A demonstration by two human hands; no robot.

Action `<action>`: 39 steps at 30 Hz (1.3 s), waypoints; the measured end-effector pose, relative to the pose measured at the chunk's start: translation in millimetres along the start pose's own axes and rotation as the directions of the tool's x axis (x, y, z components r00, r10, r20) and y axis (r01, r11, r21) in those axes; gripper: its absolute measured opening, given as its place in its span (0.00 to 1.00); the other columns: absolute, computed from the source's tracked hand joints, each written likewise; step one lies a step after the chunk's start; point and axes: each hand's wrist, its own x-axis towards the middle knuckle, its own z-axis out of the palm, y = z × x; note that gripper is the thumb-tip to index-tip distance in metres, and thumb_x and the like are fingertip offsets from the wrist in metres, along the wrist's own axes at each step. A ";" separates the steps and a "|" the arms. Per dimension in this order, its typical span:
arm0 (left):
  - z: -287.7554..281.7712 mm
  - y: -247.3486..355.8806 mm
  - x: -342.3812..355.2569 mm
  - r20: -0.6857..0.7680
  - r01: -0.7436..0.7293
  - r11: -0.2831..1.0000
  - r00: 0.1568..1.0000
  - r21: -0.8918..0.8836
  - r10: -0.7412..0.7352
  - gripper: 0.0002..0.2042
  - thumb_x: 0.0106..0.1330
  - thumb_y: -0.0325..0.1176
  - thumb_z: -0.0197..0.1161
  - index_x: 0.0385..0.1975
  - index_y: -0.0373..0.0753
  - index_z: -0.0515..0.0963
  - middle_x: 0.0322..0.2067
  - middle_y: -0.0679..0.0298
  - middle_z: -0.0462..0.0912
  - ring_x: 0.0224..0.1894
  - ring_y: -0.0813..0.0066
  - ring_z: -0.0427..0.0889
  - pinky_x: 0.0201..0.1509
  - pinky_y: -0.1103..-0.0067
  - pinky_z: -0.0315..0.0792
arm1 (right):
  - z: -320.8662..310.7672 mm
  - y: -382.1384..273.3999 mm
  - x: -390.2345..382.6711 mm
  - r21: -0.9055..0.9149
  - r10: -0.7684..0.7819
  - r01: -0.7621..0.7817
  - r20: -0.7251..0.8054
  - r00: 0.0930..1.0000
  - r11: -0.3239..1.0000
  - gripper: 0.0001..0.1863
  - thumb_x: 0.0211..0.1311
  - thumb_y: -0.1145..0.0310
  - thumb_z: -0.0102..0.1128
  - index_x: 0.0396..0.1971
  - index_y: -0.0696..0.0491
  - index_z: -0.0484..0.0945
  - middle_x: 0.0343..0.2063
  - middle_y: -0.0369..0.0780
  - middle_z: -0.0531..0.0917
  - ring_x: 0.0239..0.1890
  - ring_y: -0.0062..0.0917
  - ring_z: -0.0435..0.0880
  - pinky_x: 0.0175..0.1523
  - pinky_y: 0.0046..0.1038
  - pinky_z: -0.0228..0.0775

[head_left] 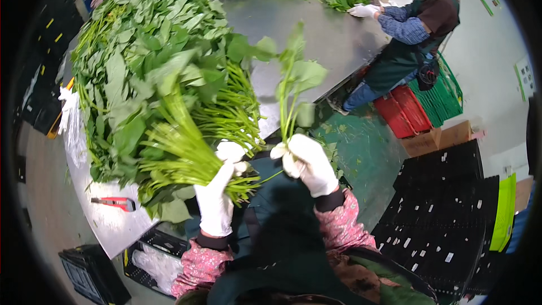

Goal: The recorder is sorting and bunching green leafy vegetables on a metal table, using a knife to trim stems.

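Note:
My left hand, in a white glove, is closed round a thick bunch of leafy green stems; the cut ends stick out below the fist and the leaves point up and away. To its right, my gloved right hand pinches a few leafy stems upright between thumb and fingers. One thin stem runs between the two hands. Behind the bunch lies a large heap of the same leafy greens, covering the left part of the metal table.
A red utility knife lies on the table's near left corner, with white plastic strips at its left edge. Across the table, a co-worker handles greens. Red crates, green crates and black crates stand at right.

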 end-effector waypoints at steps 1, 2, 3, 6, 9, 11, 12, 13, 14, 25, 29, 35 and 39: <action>0.8 -4.4 1.7 0.079 -0.034 0.998 0.996 0.050 0.030 0.13 0.62 0.21 0.63 0.46 0.32 0.75 0.38 0.58 0.83 0.36 0.70 0.83 0.41 0.78 0.75 | 4.6 8.4 -4.6 0.009 0.045 -0.045 0.044 0.998 0.999 0.15 0.70 0.63 0.51 0.33 0.60 0.79 0.20 0.37 0.80 0.18 0.16 0.72 0.24 0.17 0.60; 3.3 -6.2 0.7 0.097 0.016 0.999 0.995 0.043 -0.020 0.14 0.62 0.20 0.62 0.48 0.33 0.73 0.40 0.60 0.81 0.38 0.72 0.82 0.43 0.79 0.75 | 9.1 13.3 -8.7 -0.093 0.072 -0.064 0.083 0.994 0.994 0.14 0.70 0.64 0.51 0.32 0.60 0.79 0.20 0.37 0.80 0.18 0.16 0.72 0.24 0.17 0.60; 7.9 -6.2 -1.3 0.117 0.067 0.997 0.991 0.037 -0.071 0.16 0.62 0.19 0.61 0.50 0.35 0.71 0.42 0.61 0.79 0.40 0.74 0.81 0.44 0.79 0.74 | 14.8 15.2 -12.4 -0.194 0.099 -0.074 0.118 0.988 0.978 0.14 0.70 0.64 0.52 0.31 0.59 0.79 0.20 0.36 0.80 0.18 0.16 0.72 0.24 0.17 0.59; 1.8 -5.1 -3.3 0.107 0.132 0.991 0.985 0.007 -0.132 0.19 0.61 0.17 0.62 0.51 0.38 0.70 0.45 0.65 0.75 0.47 0.75 0.78 0.51 0.78 0.74 | 27.7 17.9 -15.7 -0.260 0.215 -0.175 0.136 0.967 0.950 0.14 0.68 0.64 0.54 0.27 0.57 0.79 0.19 0.34 0.79 0.17 0.13 0.69 0.24 0.17 0.58; -6.5 -5.0 -6.1 0.057 0.120 0.993 0.991 0.009 -0.121 0.20 0.60 0.16 0.62 0.52 0.37 0.71 0.45 0.65 0.76 0.46 0.74 0.78 0.52 0.78 0.73 | 30.6 19.4 -17.5 -0.306 0.230 -0.189 0.104 0.968 0.933 0.13 0.68 0.65 0.55 0.28 0.58 0.80 0.17 0.34 0.78 0.17 0.12 0.69 0.24 0.17 0.57; -7.6 -6.4 -7.9 0.041 0.100 0.995 0.994 0.025 -0.101 0.20 0.60 0.16 0.63 0.51 0.36 0.71 0.45 0.64 0.77 0.46 0.74 0.79 0.52 0.77 0.74 | 35.9 21.4 -16.9 -0.289 0.162 -0.153 0.006 0.987 0.945 0.13 0.67 0.67 0.54 0.27 0.59 0.81 0.17 0.35 0.78 0.16 0.13 0.69 0.23 0.17 0.57; -5.1 -6.3 -9.5 0.040 0.079 0.996 0.996 0.032 -0.080 0.19 0.60 0.16 0.63 0.51 0.36 0.72 0.45 0.63 0.78 0.45 0.73 0.79 0.52 0.77 0.74 | 34.8 27.2 -15.2 -0.258 0.084 -0.094 -0.051 0.995 0.961 0.12 0.67 0.68 0.54 0.29 0.59 0.80 0.17 0.35 0.79 0.16 0.13 0.70 0.23 0.17 0.58; -2.4 -6.9 -11.1 0.038 0.058 0.997 0.997 0.041 -0.060 0.19 0.59 0.16 0.63 0.50 0.35 0.72 0.45 0.63 0.79 0.45 0.73 0.79 0.52 0.77 0.74 | 34.5 29.7 -13.6 -0.291 0.008 -0.032 -0.082 0.997 0.956 0.12 0.67 0.68 0.52 0.31 0.60 0.80 0.19 0.36 0.79 0.16 0.14 0.71 0.24 0.16 0.59; -0.4 -11.4 -11.8 -0.007 -0.019 1.000 1.000 0.024 0.019 0.16 0.61 0.19 0.64 0.49 0.33 0.74 0.42 0.61 0.82 0.41 0.72 0.82 0.48 0.76 0.76 | 28.8 35.1 -10.6 -0.204 -0.093 0.062 -0.149 0.984 0.977 0.13 0.68 0.67 0.52 0.32 0.60 0.81 0.20 0.36 0.80 0.16 0.14 0.71 0.24 0.16 0.60; 10.3 -21.3 -19.9 0.071 -0.012 0.996 0.997 0.093 0.005 0.25 0.57 0.15 0.66 0.56 0.36 0.72 0.46 0.64 0.79 0.46 0.75 0.79 0.53 0.78 0.73 | 33.4 23.0 -9.5 -0.525 -0.075 0.100 0.068 0.995 0.845 0.12 0.65 0.70 0.59 0.46 0.58 0.81 0.41 0.37 0.82 0.43 0.19 0.79 0.46 0.20 0.69; 5.2 -24.8 -16.4 -0.018 0.018 0.997 1.000 0.079 -0.017 0.27 0.57 0.15 0.65 0.58 0.36 0.70 0.47 0.64 0.78 0.46 0.75 0.79 0.53 0.79 0.73 | 42.7 38.0 -7.1 -0.525 -0.414 0.343 -0.019 0.910 0.779 0.08 0.62 0.73 0.61 0.39 0.59 0.80 0.32 0.42 0.81 0.31 0.19 0.77 0.38 0.21 0.68; 7.1 -12.6 -5.2 -0.103 0.042 0.988 0.993 -0.151 -0.058 0.15 0.60 0.16 0.62 0.47 0.35 0.75 0.42 0.63 0.80 0.40 0.73 0.81 0.46 0.78 0.76 | 21.2 18.5 -18.3 -0.318 -0.439 0.359 -0.233 0.868 0.878 0.12 0.72 0.70 0.48 0.40 0.62 0.79 0.37 0.39 0.81 0.36 0.18 0.77 0.42 0.20 0.70; 5.6 -6.1 -7.6 -0.114 0.020 0.991 0.993 -0.131 -0.035 0.14 0.61 0.16 0.61 0.46 0.35 0.76 0.41 0.62 0.80 0.38 0.73 0.80 0.44 0.75 0.78 | -28.8 5.1 -22.1 -0.031 -0.266 0.282 -0.445 0.855 0.959 0.17 0.72 0.60 0.53 0.47 0.59 0.78 0.39 0.35 0.80 0.40 0.18 0.78 0.44 0.22 0.71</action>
